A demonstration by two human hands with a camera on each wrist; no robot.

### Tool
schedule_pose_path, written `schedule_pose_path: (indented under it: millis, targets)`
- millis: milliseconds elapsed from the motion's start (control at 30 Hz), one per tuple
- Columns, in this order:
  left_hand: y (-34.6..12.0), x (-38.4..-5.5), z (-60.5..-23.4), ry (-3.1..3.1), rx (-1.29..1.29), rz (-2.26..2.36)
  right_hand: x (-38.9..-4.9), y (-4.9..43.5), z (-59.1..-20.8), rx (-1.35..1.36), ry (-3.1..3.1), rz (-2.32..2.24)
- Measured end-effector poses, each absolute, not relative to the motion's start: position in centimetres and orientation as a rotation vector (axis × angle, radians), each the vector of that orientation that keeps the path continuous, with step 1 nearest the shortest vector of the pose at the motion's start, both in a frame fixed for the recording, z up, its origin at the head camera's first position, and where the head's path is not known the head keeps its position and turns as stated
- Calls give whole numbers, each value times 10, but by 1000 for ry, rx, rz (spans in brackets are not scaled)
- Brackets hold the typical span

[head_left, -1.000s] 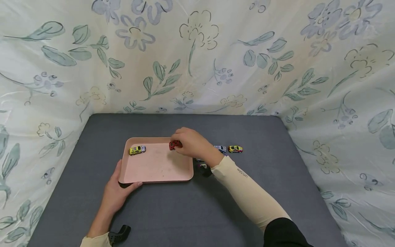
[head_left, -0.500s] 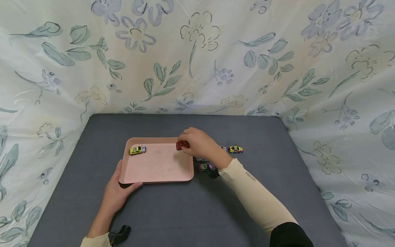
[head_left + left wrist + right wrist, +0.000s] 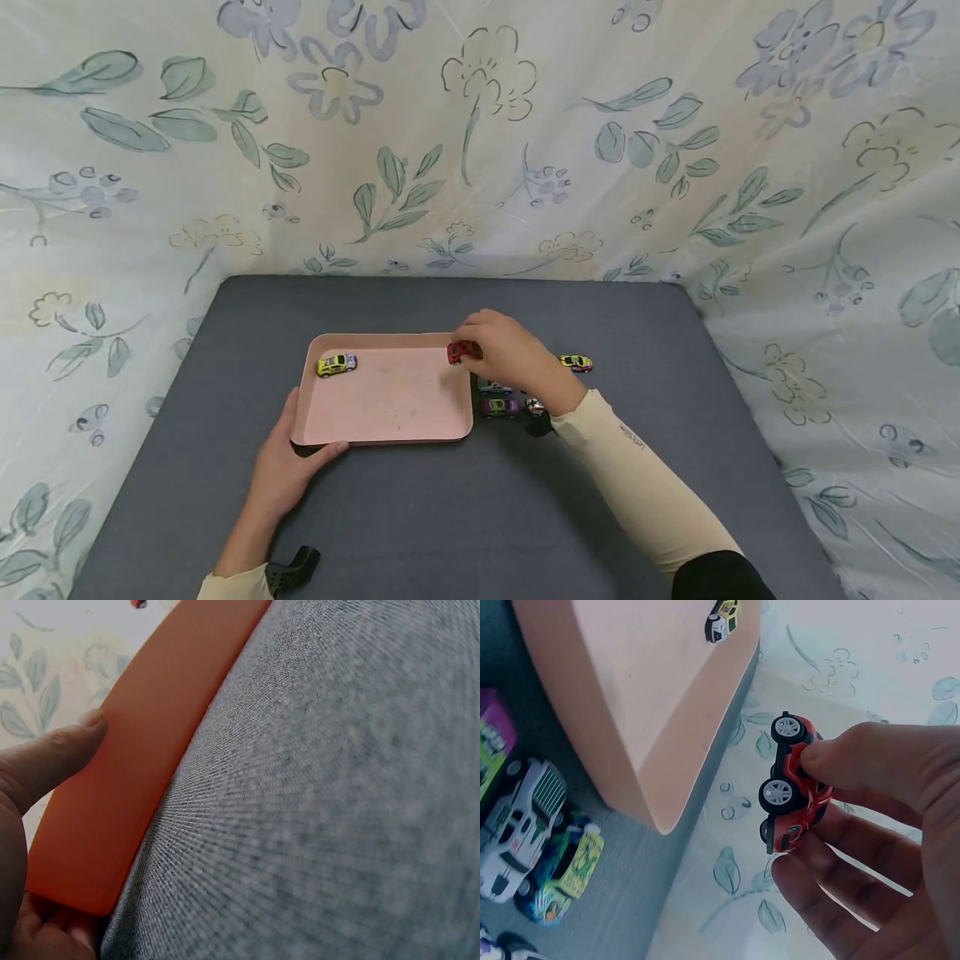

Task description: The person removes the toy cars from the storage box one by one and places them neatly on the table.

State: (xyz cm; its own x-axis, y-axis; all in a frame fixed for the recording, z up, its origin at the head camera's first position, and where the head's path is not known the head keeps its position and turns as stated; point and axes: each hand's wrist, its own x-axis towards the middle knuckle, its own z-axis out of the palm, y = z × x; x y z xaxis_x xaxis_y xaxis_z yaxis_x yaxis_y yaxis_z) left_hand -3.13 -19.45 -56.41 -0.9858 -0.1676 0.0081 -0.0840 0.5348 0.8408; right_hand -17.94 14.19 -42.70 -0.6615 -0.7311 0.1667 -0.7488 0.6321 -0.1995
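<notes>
A red and black toy car (image 3: 459, 352) is pinched between the thumb and fingers of my right hand (image 3: 513, 357), above the back right corner of the pink tray (image 3: 390, 412). In the right wrist view the red car's wheels (image 3: 778, 793) face the tray. My left hand (image 3: 281, 471) grips the tray's front left corner, its thumb (image 3: 67, 754) along the outer wall and fingers curled at the corner below. A yellow toy car (image 3: 337, 365) sits inside the tray at the back left.
Several toy cars stand right of the tray, among them a purple and green car (image 3: 499, 407) and a white car (image 3: 517, 829). A yellow and red car (image 3: 576, 363) lies farther right on the grey table (image 3: 420, 517). A floral curtain (image 3: 480, 167) hangs behind.
My right hand has moved right with the red car, from over the tray to its back right corner. The left hand stays on the tray.
</notes>
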Motion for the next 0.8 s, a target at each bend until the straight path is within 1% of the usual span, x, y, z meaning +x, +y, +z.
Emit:
schedule_pose_path:
  millis: [800]
  targets:
    - [-193, -30, -568, -2683, 216, -1439, -176, 191, -428, 1154, -2810, 402]
